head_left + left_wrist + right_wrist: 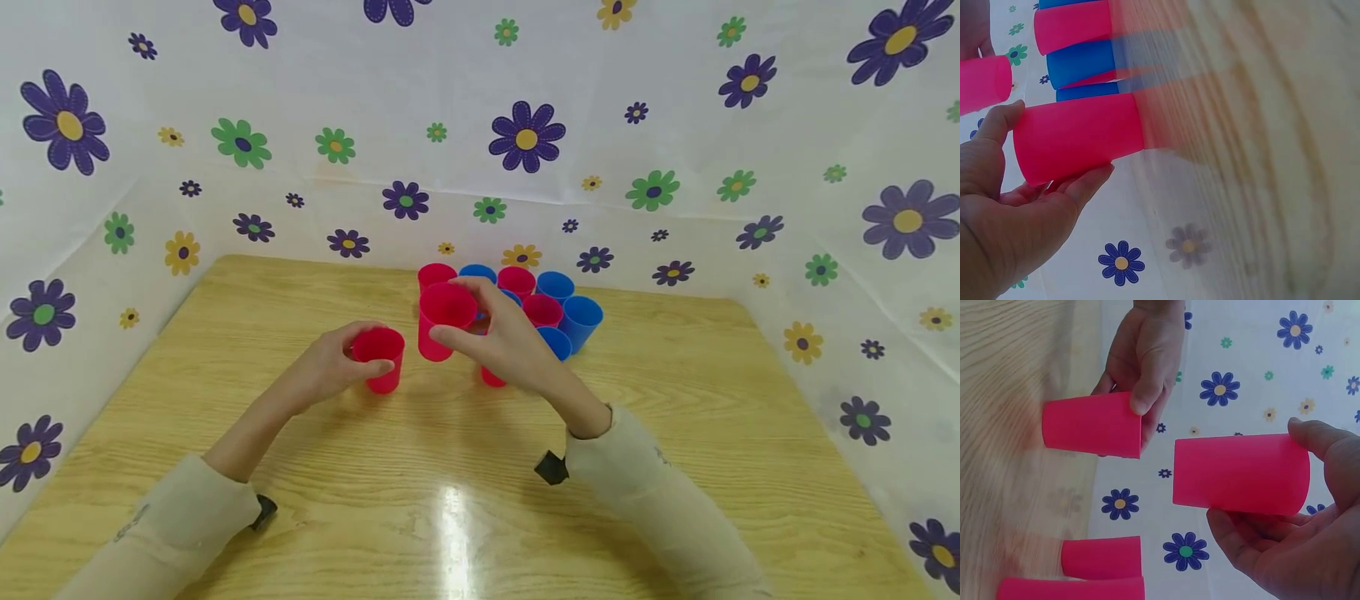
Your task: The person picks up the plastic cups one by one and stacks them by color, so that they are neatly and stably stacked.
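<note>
My left hand (330, 367) grips a red cup (384, 371) around its side, thumb across the front near the rim. That cup stands upright, its base at the tabletop in the left wrist view. To its right, my right hand (510, 342) holds a second red cup (1241, 475) upright and raised off the table, with thumb and fingers on opposite sides. The mouths of both cups face up in the head view. Behind and right of my right hand stands a cluster of red and blue cups (582, 323), partly hidden by that hand.
The cups share a wooden table (675, 467) with a light reflection near its front. A white flowered cloth (450, 92) rises behind it and along both sides. Small black devices (552, 467) sit at both sleeve cuffs.
</note>
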`<action>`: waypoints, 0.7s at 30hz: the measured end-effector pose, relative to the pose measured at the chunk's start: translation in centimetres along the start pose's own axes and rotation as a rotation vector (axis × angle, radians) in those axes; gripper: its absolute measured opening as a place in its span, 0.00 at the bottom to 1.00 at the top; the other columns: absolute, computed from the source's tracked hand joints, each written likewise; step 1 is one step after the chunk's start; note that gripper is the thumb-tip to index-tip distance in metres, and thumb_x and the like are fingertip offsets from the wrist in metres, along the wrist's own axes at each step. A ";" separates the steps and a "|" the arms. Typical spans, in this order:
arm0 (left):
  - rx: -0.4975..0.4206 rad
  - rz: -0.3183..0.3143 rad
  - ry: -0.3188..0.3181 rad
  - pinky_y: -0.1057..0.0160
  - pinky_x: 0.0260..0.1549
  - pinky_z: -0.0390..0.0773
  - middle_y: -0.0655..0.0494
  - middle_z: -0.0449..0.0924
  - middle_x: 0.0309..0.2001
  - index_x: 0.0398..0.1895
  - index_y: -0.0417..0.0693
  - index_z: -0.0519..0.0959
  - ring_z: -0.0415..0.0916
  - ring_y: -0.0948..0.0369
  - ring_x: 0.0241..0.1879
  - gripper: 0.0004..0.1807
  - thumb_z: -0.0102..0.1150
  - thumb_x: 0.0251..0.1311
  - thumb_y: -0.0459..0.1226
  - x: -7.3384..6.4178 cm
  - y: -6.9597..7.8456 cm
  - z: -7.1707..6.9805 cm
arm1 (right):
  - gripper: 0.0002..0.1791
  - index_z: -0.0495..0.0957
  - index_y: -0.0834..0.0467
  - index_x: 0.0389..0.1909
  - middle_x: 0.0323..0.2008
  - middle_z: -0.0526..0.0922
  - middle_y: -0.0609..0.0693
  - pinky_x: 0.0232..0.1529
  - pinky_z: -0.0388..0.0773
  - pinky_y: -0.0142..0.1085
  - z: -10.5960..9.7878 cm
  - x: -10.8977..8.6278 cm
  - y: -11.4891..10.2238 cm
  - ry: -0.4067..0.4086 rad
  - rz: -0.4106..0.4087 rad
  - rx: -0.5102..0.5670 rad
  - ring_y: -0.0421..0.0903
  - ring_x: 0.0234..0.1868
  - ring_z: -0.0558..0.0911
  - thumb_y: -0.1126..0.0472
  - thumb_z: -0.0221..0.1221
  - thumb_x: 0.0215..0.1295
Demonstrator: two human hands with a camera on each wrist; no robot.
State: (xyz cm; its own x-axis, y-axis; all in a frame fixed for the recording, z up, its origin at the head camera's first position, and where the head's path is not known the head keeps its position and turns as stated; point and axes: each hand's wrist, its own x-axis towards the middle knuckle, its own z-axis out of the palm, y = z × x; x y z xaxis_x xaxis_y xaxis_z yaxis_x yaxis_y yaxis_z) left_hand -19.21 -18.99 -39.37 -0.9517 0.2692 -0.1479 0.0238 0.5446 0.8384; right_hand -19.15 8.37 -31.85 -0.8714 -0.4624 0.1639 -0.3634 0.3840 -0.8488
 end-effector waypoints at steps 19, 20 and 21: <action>0.000 0.005 0.003 0.48 0.56 0.81 0.43 0.76 0.63 0.73 0.43 0.67 0.73 0.44 0.62 0.37 0.69 0.66 0.46 0.0 -0.1 0.0 | 0.36 0.65 0.58 0.71 0.57 0.79 0.51 0.47 0.85 0.36 2.9 4.5 -1.6 0.003 -0.075 0.063 0.46 0.53 0.81 0.53 0.68 0.68; -0.002 0.006 0.001 0.48 0.56 0.80 0.43 0.76 0.63 0.72 0.43 0.68 0.73 0.44 0.61 0.36 0.68 0.66 0.46 0.0 -0.1 -0.1 | 0.36 0.65 0.58 0.71 0.58 0.78 0.51 0.47 0.85 0.36 3.1 4.6 -1.7 0.002 -0.075 0.066 0.47 0.53 0.81 0.53 0.68 0.68; -0.005 0.006 0.000 0.48 0.56 0.80 0.44 0.77 0.63 0.72 0.43 0.68 0.73 0.44 0.61 0.35 0.68 0.66 0.46 0.0 -0.1 -0.1 | 0.36 0.65 0.58 0.71 0.57 0.78 0.51 0.47 0.85 0.36 3.2 4.8 -1.8 0.001 -0.076 0.067 0.47 0.53 0.81 0.53 0.68 0.68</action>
State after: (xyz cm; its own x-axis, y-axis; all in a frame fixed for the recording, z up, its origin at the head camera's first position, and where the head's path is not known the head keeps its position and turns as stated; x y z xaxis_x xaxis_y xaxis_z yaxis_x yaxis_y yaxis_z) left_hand -19.25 -19.08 -39.37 -0.9516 0.2721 -0.1428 0.0277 0.5387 0.8420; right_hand -21.59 2.89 -31.19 -0.8427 -0.4872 0.2292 -0.4052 0.2936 -0.8658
